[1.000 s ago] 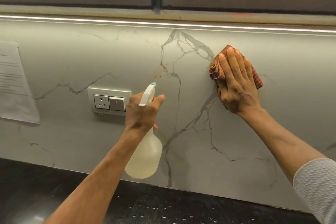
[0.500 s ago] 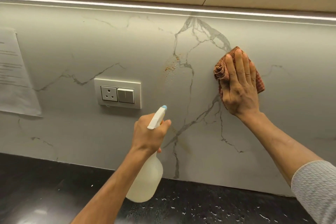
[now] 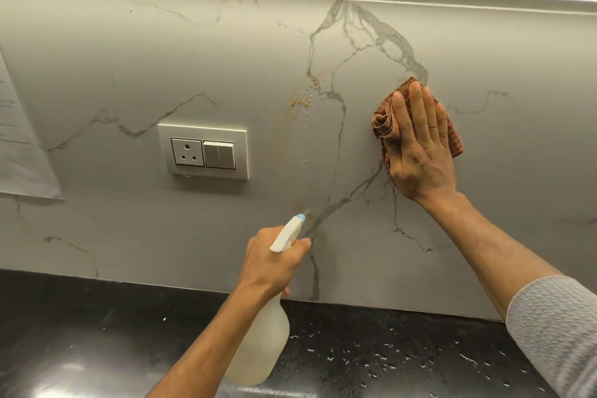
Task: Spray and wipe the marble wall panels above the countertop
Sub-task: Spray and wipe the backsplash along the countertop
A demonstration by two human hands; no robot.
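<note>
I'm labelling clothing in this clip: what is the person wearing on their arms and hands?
The left hand and right hand are bare: no gloves, rings or watch show. The right arm wears a light grey, zigzag-textured sleeve over the upper forearm. The left forearm shows no sleeve.

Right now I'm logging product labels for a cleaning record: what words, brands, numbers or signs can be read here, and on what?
Paper on the wall, far left: lines of print, too blurred to read.
Spray bottle: no label or brand shows.
Socket plate: no marking can be read.
Cloth: no text.
Nothing in this view can be quoted.
</note>
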